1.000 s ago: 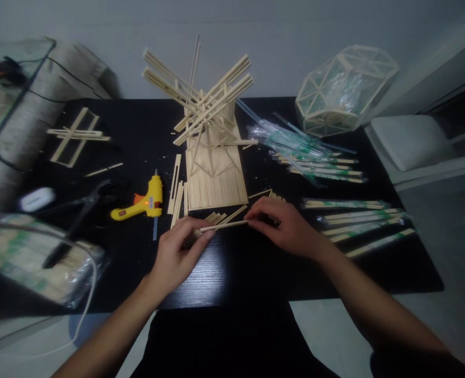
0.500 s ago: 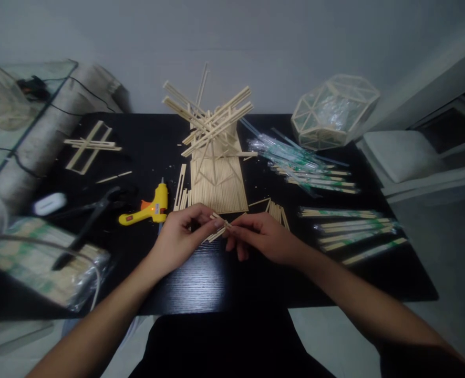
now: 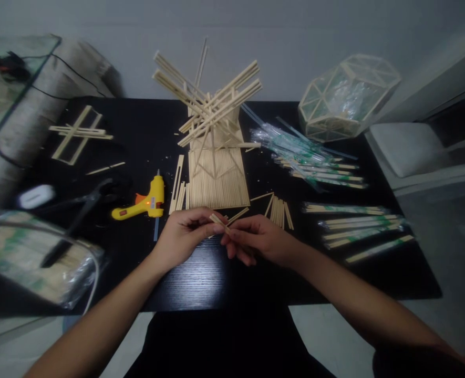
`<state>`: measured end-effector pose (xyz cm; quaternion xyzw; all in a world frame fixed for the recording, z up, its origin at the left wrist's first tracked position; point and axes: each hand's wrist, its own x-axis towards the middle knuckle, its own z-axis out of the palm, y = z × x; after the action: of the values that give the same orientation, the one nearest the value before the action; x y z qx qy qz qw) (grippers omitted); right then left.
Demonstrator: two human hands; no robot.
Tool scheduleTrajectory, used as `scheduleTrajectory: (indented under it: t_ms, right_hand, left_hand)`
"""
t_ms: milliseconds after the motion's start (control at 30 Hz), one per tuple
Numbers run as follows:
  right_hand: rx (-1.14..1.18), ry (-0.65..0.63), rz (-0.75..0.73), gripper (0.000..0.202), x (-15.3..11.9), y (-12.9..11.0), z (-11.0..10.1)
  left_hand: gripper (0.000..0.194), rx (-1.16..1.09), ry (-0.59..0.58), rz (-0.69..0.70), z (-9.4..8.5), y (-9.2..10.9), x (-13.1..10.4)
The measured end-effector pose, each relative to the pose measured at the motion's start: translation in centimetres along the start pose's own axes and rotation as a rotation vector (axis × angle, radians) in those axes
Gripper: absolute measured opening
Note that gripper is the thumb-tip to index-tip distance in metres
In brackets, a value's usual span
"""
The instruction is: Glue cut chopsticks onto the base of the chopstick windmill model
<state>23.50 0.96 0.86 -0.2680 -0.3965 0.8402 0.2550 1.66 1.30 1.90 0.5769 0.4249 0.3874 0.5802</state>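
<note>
Short crossed wooden sticks [image 3: 219,221] are pinched between the fingertips of my left hand [image 3: 188,231] and my right hand [image 3: 258,239], low over the table's front half. My palms hide part of the sticks. Just beyond my hands stands a wooden stick model [image 3: 216,178] with a slatted base and long crossed blades. A yellow glue gun [image 3: 150,201] with a lit orange spot lies left of my left hand. Loose short sticks [image 3: 280,212] lie behind my right hand, and more sticks [image 3: 181,195] lie left of the base.
At the left are a crossed stick frame [image 3: 78,134], black pliers [image 3: 84,215], a white case [image 3: 36,196] and a bagged stick pack [image 3: 31,257] with a cable over it. Wrapped sticks [image 3: 358,226] lie right. A polyhedral frame [image 3: 346,100] stands at the back right.
The view has shifted, so the table's objects sit higher and wider in it. The sticks between my fingers have turned a little, and my hands remain together.
</note>
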Motion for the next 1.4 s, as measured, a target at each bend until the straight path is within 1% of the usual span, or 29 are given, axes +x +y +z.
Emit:
scheduleTrajectory:
  t_ms: [267,367,433,533,633,733,800,1000,1200,1400]
  right_hand:
    - [0.085,-0.008,0.023,0.031,0.0,0.3,0.1]
    - [0.125,-0.018,0.043,0.030,0.1,0.4,-0.1]
    - [0.179,-0.049,0.083,0.030,0.1,0.4,-0.2]
    - [0.247,-0.105,0.163,0.030,0.0,0.4,-0.5]
    - [0.282,-0.156,0.195,0.028,-0.1,0.4,-0.8]
    - [0.299,-0.195,0.209,0.028,-0.1,0.5,-0.9]
    - [0.292,-0.207,0.208,0.028,-0.1,0.5,-1.0]
    - [0.245,-0.191,0.188,0.029,-0.1,0.2,-0.8]
    - [0.268,-0.172,0.205,0.029,-0.3,-0.1,-0.2]
    - [0.308,-0.183,0.236,0.028,-0.3,0.1,-0.3]
  left_hand:
    - [0.027,-0.039,-0.068,0.031,0.6,0.5,0.1]
    - [0.026,-0.031,-0.067,0.040,0.6,0.4,0.2]
    - [0.024,0.004,-0.027,0.079,0.3,0.1,0.1]
    - [0.022,0.126,0.016,0.168,-0.3,-0.2,0.0]
    - [0.016,0.211,-0.012,0.250,-0.8,-0.2,-0.1]
    - [0.014,0.231,-0.027,0.292,-0.9,-0.2,-0.1]
    - [0.014,0.230,-0.033,0.286,-0.9,-0.2,-0.1]
    - [0.022,0.205,-0.060,0.181,-0.7,0.0,-0.1]
    - [0.019,0.200,-0.071,0.215,-0.7,0.1,-0.1]
    - [0.015,0.180,-0.104,0.242,-0.8,0.0,-0.1]
